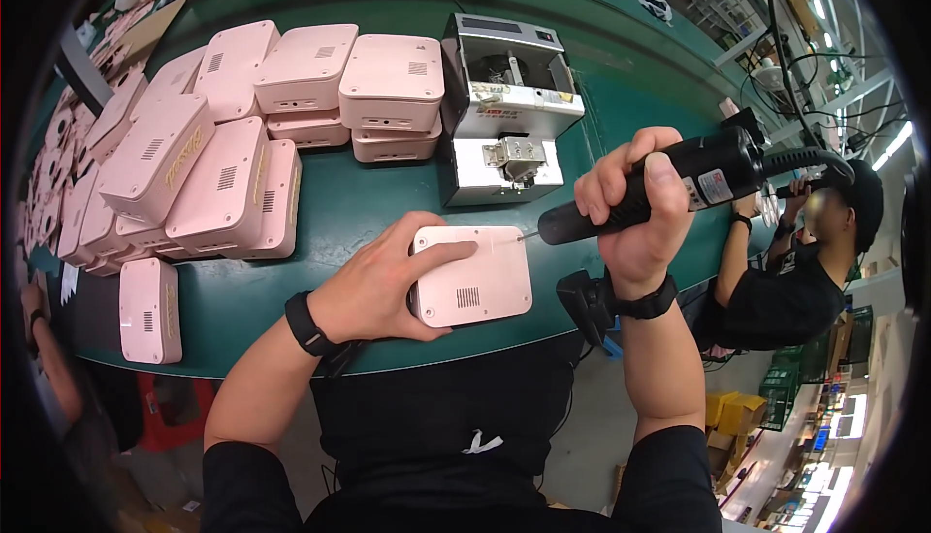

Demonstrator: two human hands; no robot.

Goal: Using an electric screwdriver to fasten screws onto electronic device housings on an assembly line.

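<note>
A pale pink plastic housing with a vent grille and corner screw holes lies on the green bench in front of me. My left hand grips it at its left end, index finger stretched over its top face. In my right hand is a black electric screwdriver, held tilted with its cable running off to the right. The thin bit points left and down, its tip at the housing's upper right corner. Whether the tip sits in the screw hole I cannot tell.
Stacks of similar pink housings fill the left of the bench. One housing stands apart near the front edge. A metal screw feeder is behind my work. A co-worker sits at right; a red stool is below left.
</note>
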